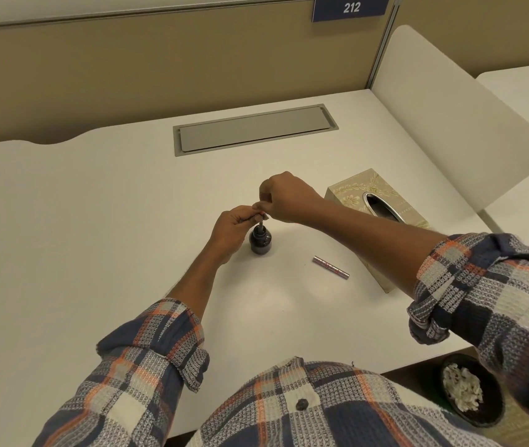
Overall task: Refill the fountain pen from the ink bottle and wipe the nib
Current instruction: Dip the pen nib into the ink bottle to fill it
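Note:
A small dark ink bottle (260, 241) stands open on the white desk (95, 221). The fountain pen's front section (261, 223) stands upright with its nib end down in the bottle's mouth. My left hand (230, 230) pinches the section from the left, just above the bottle. My right hand (284, 196) is closed on the section's top end, fingers pinched from above. A silvery pen barrel (330, 267) lies loose on the desk to the right of the bottle.
A beige tissue box (374, 214) sits right of the hands, partly under my right forearm. A grey cable hatch (255, 129) is set in the desk behind. A dark bin with crumpled tissue (469, 390) stands on the floor at lower right.

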Action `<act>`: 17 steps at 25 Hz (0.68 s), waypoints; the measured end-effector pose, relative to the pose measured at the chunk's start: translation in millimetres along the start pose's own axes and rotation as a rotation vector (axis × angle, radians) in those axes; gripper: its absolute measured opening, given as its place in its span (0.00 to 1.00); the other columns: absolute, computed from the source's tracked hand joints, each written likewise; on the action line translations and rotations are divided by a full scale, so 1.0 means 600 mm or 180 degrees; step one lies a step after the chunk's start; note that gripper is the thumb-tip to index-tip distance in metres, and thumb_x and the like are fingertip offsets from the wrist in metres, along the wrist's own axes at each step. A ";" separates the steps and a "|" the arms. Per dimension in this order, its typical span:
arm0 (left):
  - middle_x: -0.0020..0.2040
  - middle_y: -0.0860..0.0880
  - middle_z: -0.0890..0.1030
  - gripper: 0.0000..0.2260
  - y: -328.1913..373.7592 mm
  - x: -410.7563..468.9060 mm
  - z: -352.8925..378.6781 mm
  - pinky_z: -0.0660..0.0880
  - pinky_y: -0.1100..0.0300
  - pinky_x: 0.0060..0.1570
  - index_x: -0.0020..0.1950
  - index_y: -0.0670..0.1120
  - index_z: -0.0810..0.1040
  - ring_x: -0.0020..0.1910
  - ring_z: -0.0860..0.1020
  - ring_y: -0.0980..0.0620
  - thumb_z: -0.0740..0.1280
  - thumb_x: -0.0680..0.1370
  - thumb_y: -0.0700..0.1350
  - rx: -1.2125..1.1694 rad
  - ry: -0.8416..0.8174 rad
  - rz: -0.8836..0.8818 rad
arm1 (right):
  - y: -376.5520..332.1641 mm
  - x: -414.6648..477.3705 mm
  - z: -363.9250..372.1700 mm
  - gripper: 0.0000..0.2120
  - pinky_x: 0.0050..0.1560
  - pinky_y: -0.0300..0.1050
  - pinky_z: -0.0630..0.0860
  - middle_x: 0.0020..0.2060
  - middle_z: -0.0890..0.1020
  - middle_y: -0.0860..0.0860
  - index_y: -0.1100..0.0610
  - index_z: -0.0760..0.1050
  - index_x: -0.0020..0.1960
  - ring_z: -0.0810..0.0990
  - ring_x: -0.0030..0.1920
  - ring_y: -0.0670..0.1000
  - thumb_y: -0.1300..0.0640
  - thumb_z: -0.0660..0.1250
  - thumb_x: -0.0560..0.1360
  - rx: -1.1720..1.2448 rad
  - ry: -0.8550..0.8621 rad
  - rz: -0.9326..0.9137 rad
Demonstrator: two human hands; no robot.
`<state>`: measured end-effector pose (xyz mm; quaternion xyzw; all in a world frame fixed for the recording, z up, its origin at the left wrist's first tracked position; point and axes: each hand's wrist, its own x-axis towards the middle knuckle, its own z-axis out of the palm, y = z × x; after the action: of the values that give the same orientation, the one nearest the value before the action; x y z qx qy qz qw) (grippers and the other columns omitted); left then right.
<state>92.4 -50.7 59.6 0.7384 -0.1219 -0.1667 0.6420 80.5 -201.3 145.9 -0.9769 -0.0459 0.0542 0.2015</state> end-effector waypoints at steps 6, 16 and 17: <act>0.50 0.49 0.82 0.08 0.003 0.000 0.001 0.71 0.70 0.53 0.49 0.46 0.83 0.48 0.78 0.62 0.66 0.76 0.37 0.0073 -0.0006 0.0007 | 0.002 0.003 0.000 0.06 0.37 0.44 0.71 0.40 0.84 0.56 0.59 0.81 0.43 0.81 0.40 0.57 0.57 0.68 0.72 0.0051 -0.0071 -0.0036; 0.46 0.53 0.81 0.07 0.009 -0.001 0.002 0.70 0.75 0.47 0.49 0.45 0.82 0.43 0.77 0.68 0.65 0.76 0.37 0.0100 -0.0002 -0.0011 | 0.001 -0.002 0.005 0.08 0.39 0.45 0.71 0.41 0.83 0.55 0.58 0.80 0.43 0.79 0.42 0.56 0.53 0.67 0.73 -0.0035 0.0051 0.0038; 0.47 0.53 0.81 0.08 0.009 0.000 0.002 0.70 0.74 0.48 0.49 0.46 0.82 0.44 0.78 0.68 0.65 0.76 0.37 0.0080 0.0008 -0.0013 | 0.001 -0.002 0.004 0.07 0.40 0.46 0.74 0.42 0.83 0.55 0.57 0.81 0.44 0.80 0.43 0.56 0.54 0.67 0.73 0.0059 0.0028 0.0033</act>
<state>92.0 -52.7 64.9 0.7469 -0.1217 -0.1655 0.6325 79.0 -201.2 143.7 -0.9755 -0.0394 0.0513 0.2105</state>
